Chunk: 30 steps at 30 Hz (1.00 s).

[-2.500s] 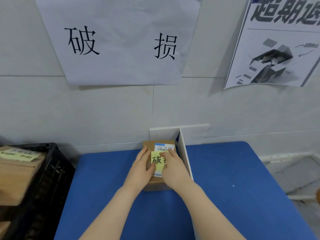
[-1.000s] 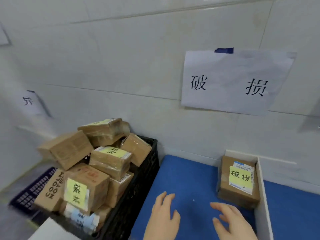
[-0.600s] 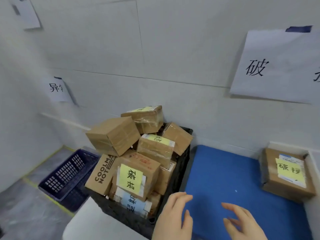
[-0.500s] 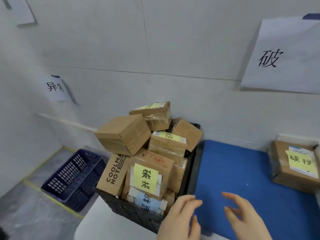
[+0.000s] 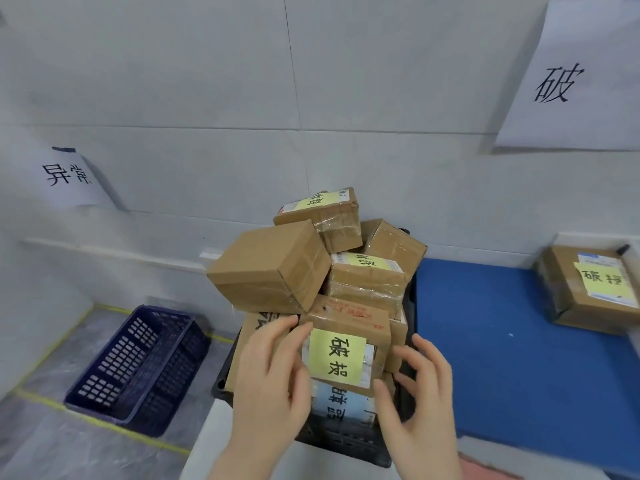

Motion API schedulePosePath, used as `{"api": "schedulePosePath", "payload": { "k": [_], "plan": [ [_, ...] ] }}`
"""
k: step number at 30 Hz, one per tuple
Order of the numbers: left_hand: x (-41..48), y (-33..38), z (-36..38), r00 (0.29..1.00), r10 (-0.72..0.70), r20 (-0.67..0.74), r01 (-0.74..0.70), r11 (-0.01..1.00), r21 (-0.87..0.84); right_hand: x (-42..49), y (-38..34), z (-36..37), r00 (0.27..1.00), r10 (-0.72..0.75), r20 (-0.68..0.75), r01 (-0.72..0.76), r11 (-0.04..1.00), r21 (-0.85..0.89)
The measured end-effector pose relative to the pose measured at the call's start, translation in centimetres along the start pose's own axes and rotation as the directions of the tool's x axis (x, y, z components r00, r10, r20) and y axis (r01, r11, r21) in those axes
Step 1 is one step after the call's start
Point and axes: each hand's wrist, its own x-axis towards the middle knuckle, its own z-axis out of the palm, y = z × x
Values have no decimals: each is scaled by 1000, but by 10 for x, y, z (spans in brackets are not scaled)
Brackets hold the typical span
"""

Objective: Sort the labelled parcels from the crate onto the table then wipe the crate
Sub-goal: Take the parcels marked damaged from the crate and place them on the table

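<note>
Right: blue table (image 5: 502, 368), with one cardboard parcel (image 5: 568, 299) at its far end, yellow 破损 note on top. Just left of the table: black crate (image 5: 346, 443), heaped with taped parcels. Further left, on the floor: navy basket (image 5: 138, 368). Front parcel (image 5: 349, 323) in the heap has a yellow 破损 note facing me. My left hand (image 5: 273, 382) has its fingers straight against that parcel's left edge. My right hand (image 5: 422, 393) is spread and loosely curved just beside its right edge, gripping nothing.

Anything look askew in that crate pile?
The plain box high on the heap in the black crate sits tilted, overhanging the crate's left side. It seems to rest on the front yellow-labelled parcel below, so pulling that may topple it.
</note>
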Motion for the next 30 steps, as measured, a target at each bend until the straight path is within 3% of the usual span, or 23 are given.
{"api": "schedulePosePath", "payload": {
  "k": [4, 9, 19, 24, 30],
  "plan": [
    [-8, -5, 13, 993, -109, 45, 113, 990, -81, -14, 9, 27, 998, 68, -18, -67, 997, 35],
    [-23, -1, 24, 980, -144, 138, 167, 970, -178, -16, 18, 33, 998, 55, 12, -54, 998, -21],
    [-31, 24, 29, 994, -51, 96, 68, 980, -188, -12, 17, 13, 993, 57, -101, -54, 998, 28],
    [-37, 32, 36, 993, -78, 88, 96, 970, -222, 3, 18, -6, 998, 41, -51, -40, 999, 23],
    [-52, 20, 43, 969, -111, 222, 157, 967, -202, 27, 25, -18, 996, -34, 78, 41, 995, -94]
  ]
}}
